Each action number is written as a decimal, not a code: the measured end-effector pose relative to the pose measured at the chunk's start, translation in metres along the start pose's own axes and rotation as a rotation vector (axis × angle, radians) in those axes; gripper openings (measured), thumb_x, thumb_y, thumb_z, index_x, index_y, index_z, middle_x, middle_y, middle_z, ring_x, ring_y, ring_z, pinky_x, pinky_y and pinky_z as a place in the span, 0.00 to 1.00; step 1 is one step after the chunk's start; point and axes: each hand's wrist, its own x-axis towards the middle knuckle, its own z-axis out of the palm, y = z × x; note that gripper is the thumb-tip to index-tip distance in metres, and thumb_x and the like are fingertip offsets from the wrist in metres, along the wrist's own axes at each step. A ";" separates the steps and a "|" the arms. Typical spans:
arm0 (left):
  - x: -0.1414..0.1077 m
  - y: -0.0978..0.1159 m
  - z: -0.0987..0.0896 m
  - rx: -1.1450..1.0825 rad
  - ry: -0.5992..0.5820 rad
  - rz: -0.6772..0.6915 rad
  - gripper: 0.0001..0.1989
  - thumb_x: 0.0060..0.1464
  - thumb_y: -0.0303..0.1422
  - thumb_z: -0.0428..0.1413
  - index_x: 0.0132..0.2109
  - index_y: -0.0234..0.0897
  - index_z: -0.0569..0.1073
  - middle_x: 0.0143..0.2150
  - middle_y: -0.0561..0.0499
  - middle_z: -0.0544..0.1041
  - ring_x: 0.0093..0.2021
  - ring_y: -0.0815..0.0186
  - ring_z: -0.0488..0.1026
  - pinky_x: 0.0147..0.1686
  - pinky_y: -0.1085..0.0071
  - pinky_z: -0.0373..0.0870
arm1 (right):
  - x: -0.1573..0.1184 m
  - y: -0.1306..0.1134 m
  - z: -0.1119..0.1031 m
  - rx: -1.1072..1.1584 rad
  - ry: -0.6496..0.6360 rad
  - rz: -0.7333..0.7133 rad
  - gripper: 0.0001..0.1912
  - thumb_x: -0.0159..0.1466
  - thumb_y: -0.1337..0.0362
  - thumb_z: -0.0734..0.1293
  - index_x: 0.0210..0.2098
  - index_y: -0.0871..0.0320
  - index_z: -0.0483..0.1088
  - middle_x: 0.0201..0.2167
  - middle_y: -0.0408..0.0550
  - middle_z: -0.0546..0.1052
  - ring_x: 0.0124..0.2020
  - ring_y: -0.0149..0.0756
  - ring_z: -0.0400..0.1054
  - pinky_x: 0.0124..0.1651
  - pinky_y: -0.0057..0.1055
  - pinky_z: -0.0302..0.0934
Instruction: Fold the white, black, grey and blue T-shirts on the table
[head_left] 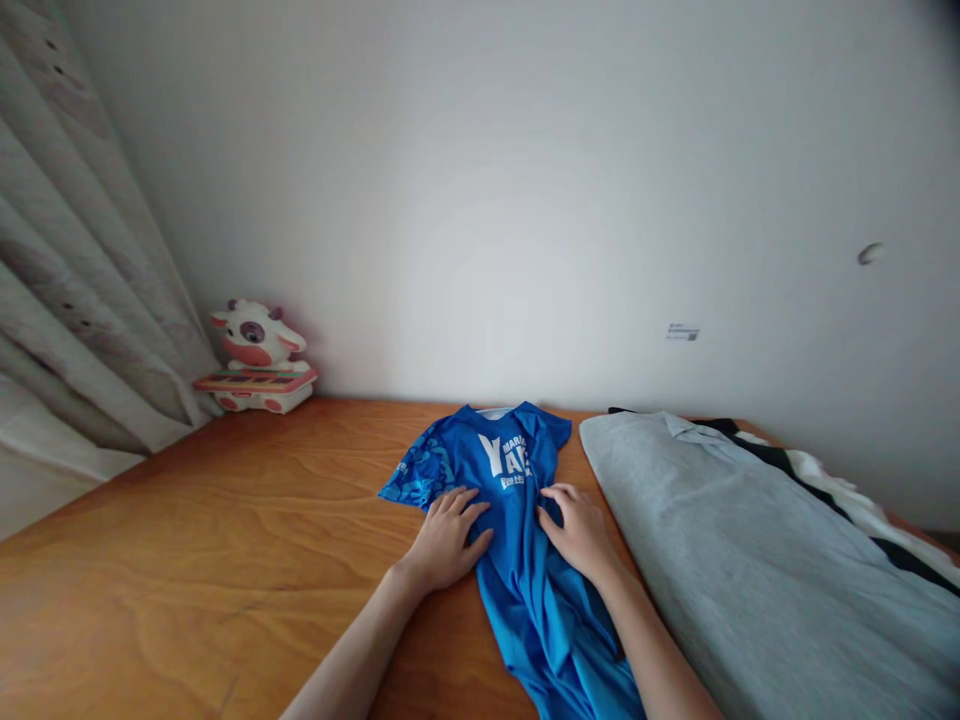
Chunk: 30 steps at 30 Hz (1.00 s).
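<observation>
A blue short-sleeved shirt [517, 540] with white lettering lies front up on the wooden surface [247, 540], its collar toward the wall and its lower part bunched in folds. My left hand [448, 540] rests at the shirt's left edge below the patterned sleeve, fingers spread over the cloth. On the opposite edge lies my right hand [576, 525], its fingers apart and bent slightly on the fabric. Neither hand visibly grips the shirt.
Grey cloth [735, 540] lies at the right, with black and white fabric [832, 485] behind it. A cow-shaped toy keyboard [259, 360] stands at the back left beside a curtain [75, 270]. A pale wall [487, 200] rises behind.
</observation>
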 end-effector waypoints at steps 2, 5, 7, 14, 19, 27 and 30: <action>0.000 -0.001 0.002 -0.007 0.009 -0.002 0.22 0.64 0.43 0.53 0.61 0.42 0.73 0.65 0.41 0.71 0.66 0.48 0.65 0.64 0.47 0.61 | 0.000 0.000 -0.001 -0.015 -0.008 0.000 0.17 0.66 0.59 0.63 0.51 0.55 0.75 0.51 0.53 0.76 0.54 0.47 0.70 0.58 0.42 0.61; 0.000 -0.003 0.003 -0.019 0.012 0.002 0.22 0.64 0.44 0.53 0.60 0.42 0.73 0.65 0.41 0.71 0.66 0.48 0.65 0.65 0.47 0.61 | 0.000 -0.001 -0.001 -0.031 -0.011 0.008 0.16 0.66 0.59 0.63 0.51 0.55 0.75 0.52 0.53 0.76 0.54 0.48 0.70 0.57 0.43 0.61; 0.000 -0.004 0.003 -0.020 0.011 0.002 0.22 0.64 0.44 0.53 0.60 0.42 0.73 0.65 0.41 0.71 0.66 0.48 0.65 0.65 0.46 0.61 | -0.001 -0.002 -0.001 -0.035 -0.008 0.012 0.16 0.66 0.60 0.63 0.51 0.54 0.75 0.52 0.53 0.76 0.54 0.48 0.70 0.56 0.43 0.62; -0.001 -0.004 0.004 -0.024 0.033 0.010 0.21 0.64 0.44 0.53 0.60 0.43 0.74 0.64 0.41 0.71 0.65 0.48 0.65 0.64 0.47 0.62 | -0.001 -0.004 0.001 -0.038 -0.003 0.014 0.16 0.66 0.59 0.63 0.51 0.53 0.75 0.52 0.52 0.76 0.53 0.47 0.70 0.55 0.42 0.62; 0.000 -0.003 0.004 -0.015 0.018 0.006 0.21 0.64 0.43 0.53 0.60 0.42 0.74 0.64 0.40 0.71 0.65 0.47 0.66 0.64 0.46 0.62 | -0.001 -0.003 0.001 -0.043 -0.021 0.017 0.16 0.66 0.59 0.63 0.51 0.53 0.74 0.52 0.52 0.76 0.54 0.48 0.70 0.56 0.43 0.62; 0.001 -0.038 -0.006 -0.019 0.079 -0.054 0.28 0.57 0.19 0.46 0.61 0.42 0.73 0.64 0.43 0.72 0.64 0.55 0.68 0.64 0.54 0.64 | 0.005 0.017 0.001 0.134 0.041 0.007 0.14 0.62 0.66 0.60 0.44 0.54 0.74 0.42 0.50 0.78 0.45 0.42 0.73 0.52 0.39 0.66; -0.003 -0.059 -0.021 0.117 0.308 -0.373 0.30 0.52 0.16 0.46 0.60 0.37 0.72 0.63 0.37 0.70 0.63 0.50 0.67 0.61 0.51 0.66 | 0.008 0.033 0.003 0.164 0.229 0.072 0.16 0.62 0.65 0.59 0.46 0.55 0.73 0.44 0.53 0.78 0.45 0.43 0.73 0.51 0.41 0.67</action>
